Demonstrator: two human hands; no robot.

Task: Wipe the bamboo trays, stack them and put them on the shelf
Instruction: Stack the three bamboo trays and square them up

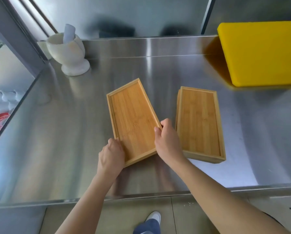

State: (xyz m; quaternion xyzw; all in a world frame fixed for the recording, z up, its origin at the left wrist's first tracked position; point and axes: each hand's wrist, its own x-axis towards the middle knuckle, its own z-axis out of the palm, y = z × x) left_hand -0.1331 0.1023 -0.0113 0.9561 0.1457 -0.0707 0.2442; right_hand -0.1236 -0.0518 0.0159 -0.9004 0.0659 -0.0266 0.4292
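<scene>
On steel counter [56,141]: you've got both hands gripping one bamboo tray [133,119], no cloth in sight.
Left hand [111,157] + right hand [166,141] clamp its near end; stack [200,122] sits just beside — stacking & shelving prob still left.

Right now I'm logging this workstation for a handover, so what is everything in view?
Bamboo tray: one, tan, centre of counter, angled, gripped by both hands.
Tray stack: one stack, tan, right of the held tray; count unclear.
Mortar and pestle: one, white, back left.
Cutting board: one, yellow, back right, leaning on the wall.
Steel counter: one, silver.
White dishes: several, lower level at far left, with something red.
Left hand: on the tray's near left corner.
Right hand: on the tray's right edge.
Shoe: one, white, on the floor.
</scene>
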